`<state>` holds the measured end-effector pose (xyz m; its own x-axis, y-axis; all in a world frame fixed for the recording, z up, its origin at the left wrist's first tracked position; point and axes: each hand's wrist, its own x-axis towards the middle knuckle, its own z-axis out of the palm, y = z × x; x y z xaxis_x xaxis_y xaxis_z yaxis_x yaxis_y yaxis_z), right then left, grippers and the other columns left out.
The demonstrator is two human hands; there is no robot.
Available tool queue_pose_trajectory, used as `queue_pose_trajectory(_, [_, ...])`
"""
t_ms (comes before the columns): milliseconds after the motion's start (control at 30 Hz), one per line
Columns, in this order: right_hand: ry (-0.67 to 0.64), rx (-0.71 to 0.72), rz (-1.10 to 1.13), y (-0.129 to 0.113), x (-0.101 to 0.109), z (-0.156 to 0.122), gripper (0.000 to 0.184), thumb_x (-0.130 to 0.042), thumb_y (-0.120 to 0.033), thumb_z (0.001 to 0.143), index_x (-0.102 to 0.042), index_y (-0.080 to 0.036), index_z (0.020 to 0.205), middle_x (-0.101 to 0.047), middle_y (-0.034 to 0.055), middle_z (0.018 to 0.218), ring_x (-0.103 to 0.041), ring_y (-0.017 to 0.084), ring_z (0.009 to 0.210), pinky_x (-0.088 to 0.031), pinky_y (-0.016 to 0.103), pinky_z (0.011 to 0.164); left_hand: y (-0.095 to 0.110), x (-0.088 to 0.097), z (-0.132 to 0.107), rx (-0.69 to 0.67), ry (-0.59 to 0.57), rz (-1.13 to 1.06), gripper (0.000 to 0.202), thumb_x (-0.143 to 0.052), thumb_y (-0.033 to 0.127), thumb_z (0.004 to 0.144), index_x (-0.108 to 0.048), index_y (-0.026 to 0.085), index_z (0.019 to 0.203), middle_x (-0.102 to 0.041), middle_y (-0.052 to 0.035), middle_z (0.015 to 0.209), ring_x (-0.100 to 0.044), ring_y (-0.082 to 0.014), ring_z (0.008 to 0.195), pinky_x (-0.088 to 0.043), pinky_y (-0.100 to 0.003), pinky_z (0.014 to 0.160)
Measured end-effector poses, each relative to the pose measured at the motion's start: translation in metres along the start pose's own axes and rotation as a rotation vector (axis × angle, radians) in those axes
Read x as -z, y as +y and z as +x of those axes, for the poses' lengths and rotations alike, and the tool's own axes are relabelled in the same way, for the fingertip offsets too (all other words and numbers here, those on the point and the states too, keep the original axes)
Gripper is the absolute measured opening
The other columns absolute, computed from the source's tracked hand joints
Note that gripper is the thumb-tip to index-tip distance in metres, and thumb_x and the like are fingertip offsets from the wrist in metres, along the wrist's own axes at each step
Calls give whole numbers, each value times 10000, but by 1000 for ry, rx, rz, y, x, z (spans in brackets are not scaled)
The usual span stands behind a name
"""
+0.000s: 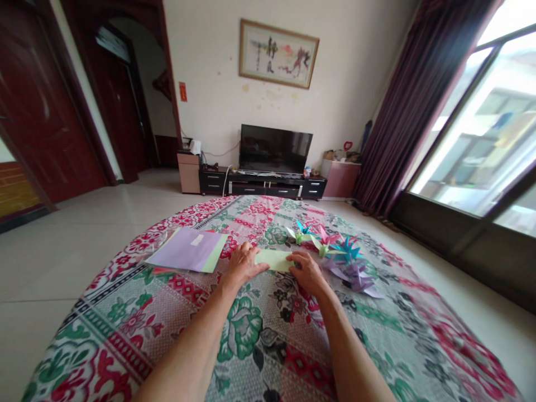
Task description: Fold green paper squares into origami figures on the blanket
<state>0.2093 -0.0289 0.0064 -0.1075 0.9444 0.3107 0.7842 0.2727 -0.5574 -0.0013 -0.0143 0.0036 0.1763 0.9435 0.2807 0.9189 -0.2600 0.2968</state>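
A pale green sheet of origami paper [274,260], now a narrow rectangle, lies low over the patterned tablecloth between my two hands. My left hand [245,262] grips its left end, the thumb resting along the near corner. At the right end, my right hand [307,271] holds the paper with bent fingers and thumb. Folded paper cranes sit to the right: a light green crane [323,245], a blue crane [347,249] and a purple crane [360,276] among several. Left of my hands lies a stack of coloured paper [186,249], purple on top with green under it.
The round table's floral cloth [243,329] spreads under everything. Beyond its far edge stand a low black TV cabinet [263,187] and a television [274,149]. A dark curtain [414,106] and window are on the right, wooden doors [46,106] on the left.
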Motion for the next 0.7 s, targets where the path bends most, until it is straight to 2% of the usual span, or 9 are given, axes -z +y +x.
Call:
queue_pose_trajectory(200, [1,-48,-31,3,1,2,396,-424,-26,657,-707,-199,872,-619,44,1138,-567,161,1051,-400,315,950,2,3,-1,10,-16,-11,481,-640,522,682,-605,255,1081,-544,-65,1085,-502,-239,1056,-389,-332,902])
queue_pose_trajectory(333, [148,-90,-17,-2,-5,0,404,-395,-19,661,-697,-176,879,-634,61,1079,-576,163,1010,-410,296,929,3,4,-1,7,1,-11,487,-643,529,677,-609,247,1072,-546,-68,1068,-508,-245,1044,-397,-341,899])
queue_pose_trajectory(400, [243,-69,-5,-9,-10,-3,337,-429,-86,710,-679,-171,919,-614,71,1078,-561,171,1009,-411,290,916,2,3,-1,1,19,-12,502,-641,540,673,-611,238,1072,-547,-73,1054,-510,-249,1037,-401,-347,898])
queue_pose_trajectory(467, [259,-29,-43,-16,-14,-7,251,-497,-221,757,-670,-181,933,-593,74,1091,-542,194,1010,-399,307,918,2,2,0,0,25,-8,500,-645,542,668,-617,236,1062,-547,-75,1044,-512,-246,1032,-405,-345,898])
queue_pose_trajectory(567, [176,-45,-163,-23,-19,-10,234,-568,-325,746,-678,-206,915,-581,74,1097,-522,224,1009,-377,332,913,4,-1,-1,-2,46,10,475,-655,528,665,-625,232,1035,-554,-78,1027,-515,-241,1019,-408,-342,897])
queue_pose_trajectory(700, [135,-74,-218,-24,-20,-10,238,-571,-347,754,-671,-229,935,-568,62,1128,-500,226,1036,-358,318,903,12,-4,-4,30,120,43,538,-653,567,644,-605,204,1039,-553,-106,1029,-505,-272,1020,-400,-391,902])
